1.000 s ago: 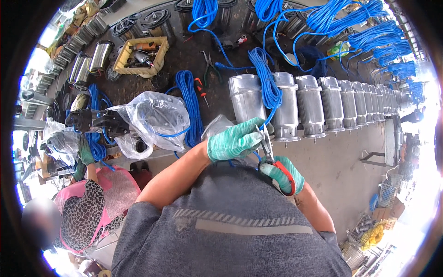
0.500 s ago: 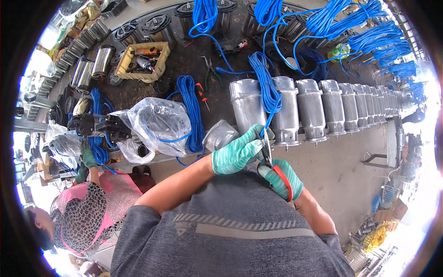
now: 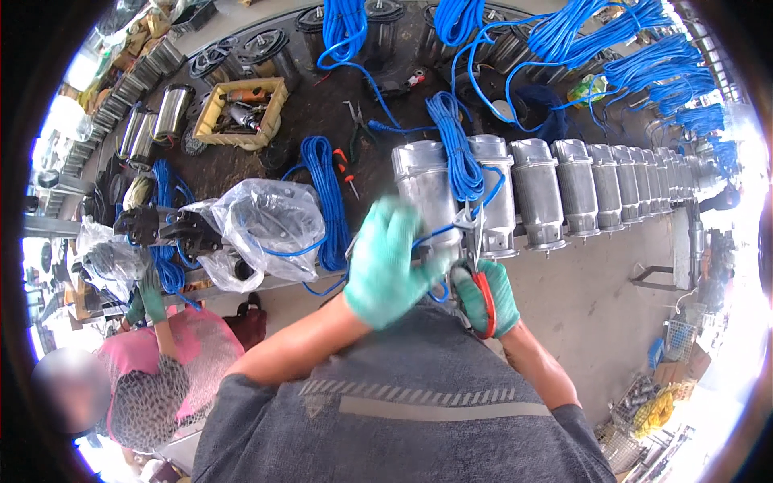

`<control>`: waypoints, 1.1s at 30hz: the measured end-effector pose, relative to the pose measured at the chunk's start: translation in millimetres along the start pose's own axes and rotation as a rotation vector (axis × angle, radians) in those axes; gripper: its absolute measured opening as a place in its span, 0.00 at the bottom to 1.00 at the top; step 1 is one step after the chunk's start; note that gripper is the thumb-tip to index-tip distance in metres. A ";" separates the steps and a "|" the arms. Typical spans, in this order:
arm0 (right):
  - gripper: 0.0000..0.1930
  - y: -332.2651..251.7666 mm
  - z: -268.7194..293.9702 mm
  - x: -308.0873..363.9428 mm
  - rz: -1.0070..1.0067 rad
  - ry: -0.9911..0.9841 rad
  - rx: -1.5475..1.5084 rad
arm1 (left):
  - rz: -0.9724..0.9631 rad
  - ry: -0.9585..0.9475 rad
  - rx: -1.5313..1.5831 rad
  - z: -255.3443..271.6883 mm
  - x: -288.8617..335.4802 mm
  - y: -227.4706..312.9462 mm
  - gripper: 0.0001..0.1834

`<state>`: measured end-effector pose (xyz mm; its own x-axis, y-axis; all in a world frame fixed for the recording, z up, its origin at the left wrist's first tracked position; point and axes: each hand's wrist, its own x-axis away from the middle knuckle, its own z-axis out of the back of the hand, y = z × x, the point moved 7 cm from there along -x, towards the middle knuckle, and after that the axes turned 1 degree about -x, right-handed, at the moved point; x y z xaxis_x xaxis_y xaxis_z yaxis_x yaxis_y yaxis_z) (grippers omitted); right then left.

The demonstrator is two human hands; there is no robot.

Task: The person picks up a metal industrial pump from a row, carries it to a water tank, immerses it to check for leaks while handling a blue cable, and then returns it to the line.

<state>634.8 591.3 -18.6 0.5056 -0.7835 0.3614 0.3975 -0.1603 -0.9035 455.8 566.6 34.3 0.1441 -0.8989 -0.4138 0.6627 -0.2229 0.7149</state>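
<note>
My left hand wears a pale green glove and is smeared by motion. Its thumb stands away from the fingers and nothing shows in it. My right hand, gloved alike, grips red-handled scissors with the blades pointing away from me. Just beyond the blades lies a tied bundle of blue cable across two silver metal housings. A loose length of this cable runs past the blades to beside my left hand. The nearest housing stands at the bench edge, partly behind that hand.
More metal housings line the bench edge to the right. Clear plastic bags and another cable bundle lie left. A yellow tool crate, pliers and a screwdriver lie farther back. At left, another person's gloved hands work.
My left hand has let go of the blue cable and moved left, opening out. The scissors have shifted slightly within view, still in my right hand. The cable end now hangs loose near the blades.
</note>
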 end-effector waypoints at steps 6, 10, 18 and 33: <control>0.07 3.9 -36.4 -57.8 0.344 0.114 -0.657 | 0.506 -0.513 0.892 -54.2 28.5 -3.5 0.74; 0.07 57.2 -56.3 -93.8 0.197 0.148 -0.404 | 0.117 -0.446 0.512 -52.3 20.6 -4.5 0.40; 0.09 90.8 -100.1 -79.2 0.157 0.026 -0.627 | 0.332 -0.349 0.427 -53.1 66.4 -29.4 0.46; 0.18 65.8 -93.7 -67.3 0.127 0.169 0.057 | 0.542 -0.263 0.693 -44.7 79.7 -48.0 0.42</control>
<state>555.2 577.2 -123.9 0.4205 -0.8857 0.1969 0.3836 -0.0230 -0.9232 468.3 522.5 -58.2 0.0786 -0.9843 0.1579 -0.0483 0.1544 0.9868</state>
